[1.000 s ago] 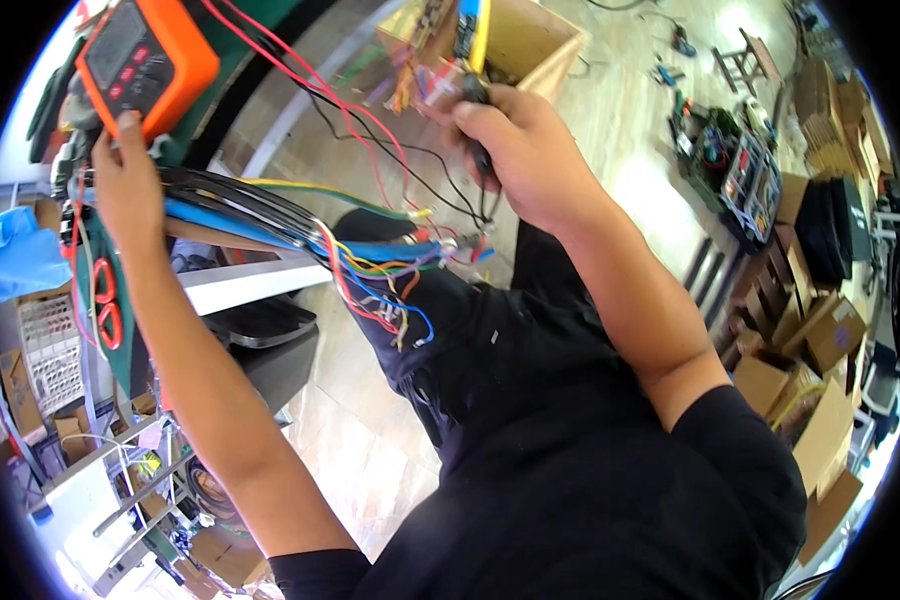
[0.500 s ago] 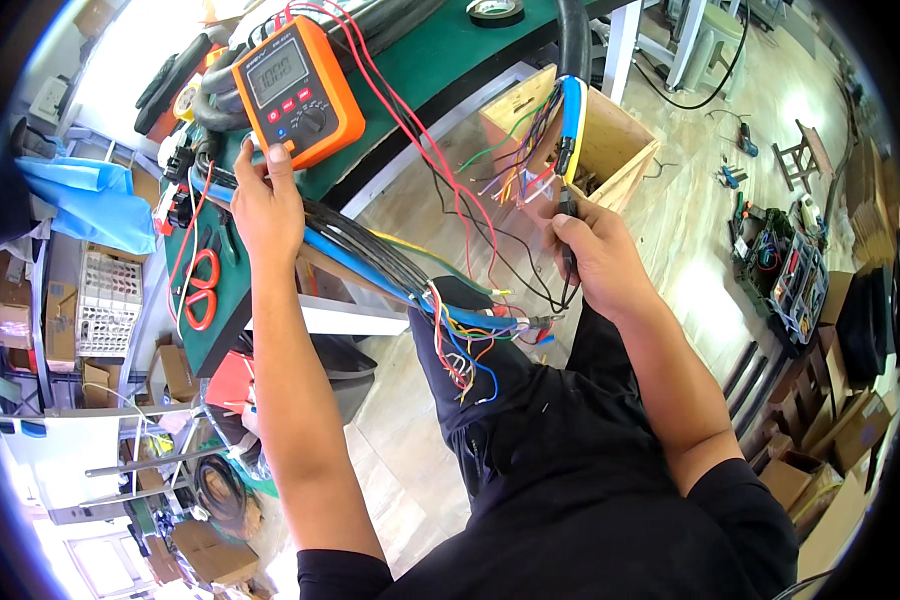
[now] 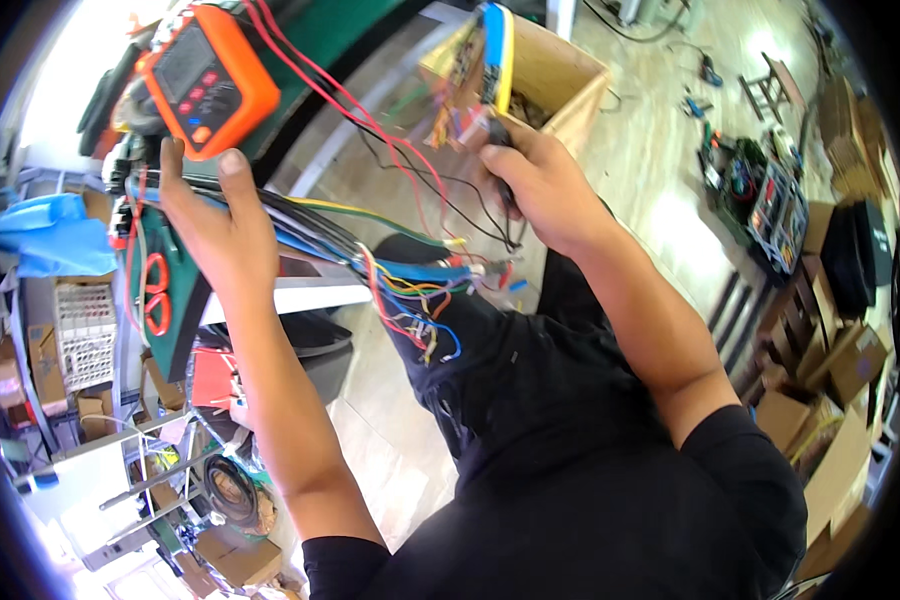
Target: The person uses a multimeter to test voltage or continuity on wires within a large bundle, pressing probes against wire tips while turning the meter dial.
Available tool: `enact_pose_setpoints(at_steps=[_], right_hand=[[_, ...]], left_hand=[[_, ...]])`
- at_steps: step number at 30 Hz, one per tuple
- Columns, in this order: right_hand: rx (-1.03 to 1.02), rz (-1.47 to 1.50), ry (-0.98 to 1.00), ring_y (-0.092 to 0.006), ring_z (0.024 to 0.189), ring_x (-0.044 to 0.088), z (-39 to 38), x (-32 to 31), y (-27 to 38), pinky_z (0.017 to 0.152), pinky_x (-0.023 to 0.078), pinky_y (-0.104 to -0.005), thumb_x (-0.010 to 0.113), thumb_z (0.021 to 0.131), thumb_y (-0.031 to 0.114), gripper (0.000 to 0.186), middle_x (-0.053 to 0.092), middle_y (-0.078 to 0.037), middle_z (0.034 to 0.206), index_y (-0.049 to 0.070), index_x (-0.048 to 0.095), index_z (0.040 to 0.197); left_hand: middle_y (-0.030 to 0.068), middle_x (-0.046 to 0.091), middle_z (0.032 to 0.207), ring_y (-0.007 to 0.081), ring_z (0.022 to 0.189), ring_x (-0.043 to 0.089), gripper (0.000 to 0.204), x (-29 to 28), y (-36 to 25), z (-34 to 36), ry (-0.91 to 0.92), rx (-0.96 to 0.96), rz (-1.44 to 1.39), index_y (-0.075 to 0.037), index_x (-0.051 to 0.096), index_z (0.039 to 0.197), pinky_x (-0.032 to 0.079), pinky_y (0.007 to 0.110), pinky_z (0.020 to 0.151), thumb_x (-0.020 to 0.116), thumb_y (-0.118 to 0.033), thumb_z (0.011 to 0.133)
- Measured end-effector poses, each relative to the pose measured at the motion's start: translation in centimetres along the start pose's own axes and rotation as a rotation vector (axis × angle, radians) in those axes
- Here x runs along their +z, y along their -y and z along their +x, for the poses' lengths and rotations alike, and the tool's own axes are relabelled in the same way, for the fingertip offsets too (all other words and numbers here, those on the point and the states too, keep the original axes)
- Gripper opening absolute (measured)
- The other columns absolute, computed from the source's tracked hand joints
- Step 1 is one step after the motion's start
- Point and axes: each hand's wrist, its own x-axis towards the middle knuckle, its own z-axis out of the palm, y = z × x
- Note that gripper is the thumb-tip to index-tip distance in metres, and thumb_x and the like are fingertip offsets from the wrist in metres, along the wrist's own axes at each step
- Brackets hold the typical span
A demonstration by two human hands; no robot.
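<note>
My left hand [image 3: 218, 220] is just below an orange digital meter [image 3: 210, 80], thumb and fingers spread apart and holding nothing. Whether a fingertip touches the meter's lower edge, I cannot tell. My right hand [image 3: 545, 185] grips a black test probe [image 3: 502, 180] beside the end of a thick cable with a blue and yellow covering [image 3: 496, 60]. Blur hides the probe's tip among the loose wires there. Red leads [image 3: 340, 90] run down from the meter's side. A second cable bundle [image 3: 310, 228] crosses to my knee, its coloured wire ends [image 3: 425, 310] fanned out over my trousers.
The meter rests on a green-topped bench [image 3: 300, 150], with red-handled scissors [image 3: 156, 290] near its edge. Beyond my right hand stands an open wooden box [image 3: 560, 75]. A tool case [image 3: 770, 210], a small stool [image 3: 770, 85] and cardboard boxes [image 3: 850, 350] are on the floor at right.
The whole view has shifted, so the bench, meter and cables appear farther up and left. My left thumb and fingers have spread wider below the meter. My right hand still holds the probe.
</note>
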Motion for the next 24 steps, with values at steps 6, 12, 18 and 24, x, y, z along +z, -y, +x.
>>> enact_pose_setpoints(at_steps=[6,12,18,24], right_hand=[[0.071,-0.033,-0.013,-0.0043,0.053,0.047,-1.3,-1.4,-0.6,0.045,0.035,-0.0215,0.054,0.091,0.014,0.022,0.059,-0.002,0.073,-0.003,0.060,0.105],[0.126,0.205,-0.201,-0.0054,0.051,0.047,-5.3,-2.3,-4.8,0.043,0.033,-0.0212,0.062,0.091,0.018,0.016,0.057,-0.001,0.071,0.004,0.057,0.089],[0.207,0.438,-0.497,-0.0093,0.054,0.050,-7.4,-4.6,-10.3,0.044,0.037,-0.0225,0.058,0.087,0.012,0.018,0.064,-0.007,0.084,-0.002,0.061,0.100],[0.167,0.365,-0.203,-0.0070,0.060,0.051,-9.4,-5.7,-9.7,0.047,0.038,-0.0196,0.049,0.085,0.002,0.042,0.061,-0.004,0.087,0.000,0.057,0.126]], left_hand=[[0.0146,0.066,0.107,0.0351,0.103,0.062,0.026,-0.6,-8.9,-8.1,0.618,0.175,-0.273,-0.002,0.064,0.110,0.047,0.044,0.093,0.065,-0.009,0.085],[0.0116,0.069,0.089,0.0265,0.090,0.067,0.013,7.5,-9.1,-16.2,1.010,0.436,0.336,-0.005,0.066,0.090,0.051,0.040,0.075,0.061,-0.014,0.082],[0.0078,0.067,0.077,0.0260,0.075,0.068,0.009,9.2,-7.6,-17.8,0.980,0.472,0.324,-0.007,0.065,0.084,0.052,0.039,0.067,0.062,-0.016,0.081],[0.0114,0.065,0.077,0.0322,0.073,0.066,0.022,8.0,-12.2,-13.1,0.965,0.380,0.138,-0.006,0.060,0.086,0.051,0.043,0.064,0.070,-0.025,0.083]])
